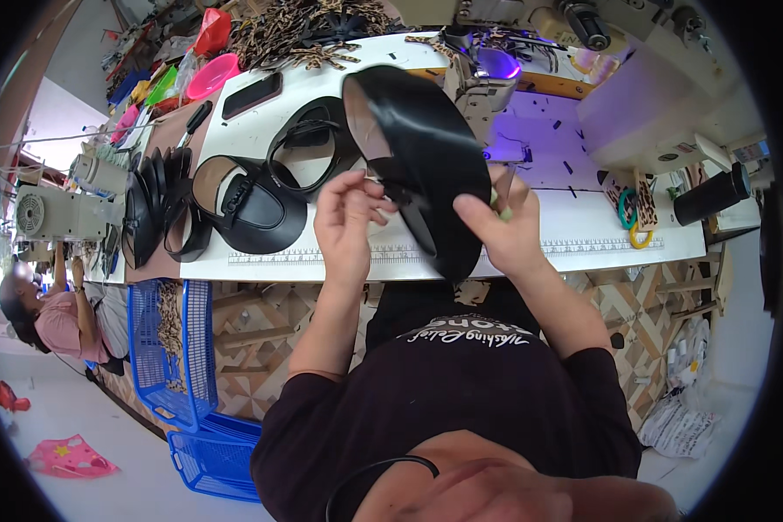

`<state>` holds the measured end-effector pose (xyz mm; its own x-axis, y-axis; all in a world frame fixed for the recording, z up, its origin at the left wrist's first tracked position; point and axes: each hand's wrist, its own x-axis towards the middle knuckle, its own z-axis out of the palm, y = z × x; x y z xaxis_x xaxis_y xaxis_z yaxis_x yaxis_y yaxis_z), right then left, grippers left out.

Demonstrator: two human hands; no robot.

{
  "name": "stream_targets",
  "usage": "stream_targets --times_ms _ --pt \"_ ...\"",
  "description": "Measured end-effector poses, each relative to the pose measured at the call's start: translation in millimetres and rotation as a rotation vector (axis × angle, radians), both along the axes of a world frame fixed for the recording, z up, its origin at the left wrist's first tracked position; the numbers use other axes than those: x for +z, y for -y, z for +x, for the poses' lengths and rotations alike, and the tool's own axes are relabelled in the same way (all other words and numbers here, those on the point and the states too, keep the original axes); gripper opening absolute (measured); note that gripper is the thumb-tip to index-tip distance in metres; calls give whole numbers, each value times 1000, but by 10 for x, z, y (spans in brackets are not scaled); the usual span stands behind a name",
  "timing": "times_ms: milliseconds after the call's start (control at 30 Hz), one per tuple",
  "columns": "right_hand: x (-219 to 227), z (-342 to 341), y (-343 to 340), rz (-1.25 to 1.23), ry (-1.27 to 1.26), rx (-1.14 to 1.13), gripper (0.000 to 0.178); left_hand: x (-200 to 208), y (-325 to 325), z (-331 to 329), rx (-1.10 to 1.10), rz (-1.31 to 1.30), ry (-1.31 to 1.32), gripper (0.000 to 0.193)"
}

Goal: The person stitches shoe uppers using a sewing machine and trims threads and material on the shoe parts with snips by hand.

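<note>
A glossy black sun visor (426, 143) is held up over the white table, tilted on edge with its pale inner band toward the left. My right hand (502, 222) is closed on its right edge, thumb pressed on the black surface. Between that hand's fingers shows a small light-green and metal tool (505, 209), mostly hidden. My left hand (348, 217) is at the visor's inner side, fingers curled but apart, their tips close to the dark strap. Two more black visors (265, 217) (329, 130) lie on the table to the left.
More black visors (148, 204) stand in a row at far left. A sewing machine (487, 78) is beyond my hands, another machine body (670, 96) at right. A phone (252, 94), leopard-print strips (313, 35) and a ruler strip (574, 250) lie on the table. Blue baskets (176, 400) stand below; a person (70, 309) sits left.
</note>
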<state>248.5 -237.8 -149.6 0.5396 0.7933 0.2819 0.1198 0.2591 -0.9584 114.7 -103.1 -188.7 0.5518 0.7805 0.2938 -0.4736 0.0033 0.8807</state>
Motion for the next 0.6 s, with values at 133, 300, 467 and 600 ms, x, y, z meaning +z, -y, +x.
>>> stream_targets --times_ms 133,300,467,600 --pt "-183 100 -79 142 -300 59 33 101 109 137 171 455 -268 16" --pt "-305 222 -80 103 -583 130 26 79 15 275 181 674 -285 12" --pt "-361 307 -71 121 -665 143 27 77 -51 373 -107 417 -315 13" --pt "-393 345 -67 118 -673 119 25 47 -91 424 -181 359 -347 12"
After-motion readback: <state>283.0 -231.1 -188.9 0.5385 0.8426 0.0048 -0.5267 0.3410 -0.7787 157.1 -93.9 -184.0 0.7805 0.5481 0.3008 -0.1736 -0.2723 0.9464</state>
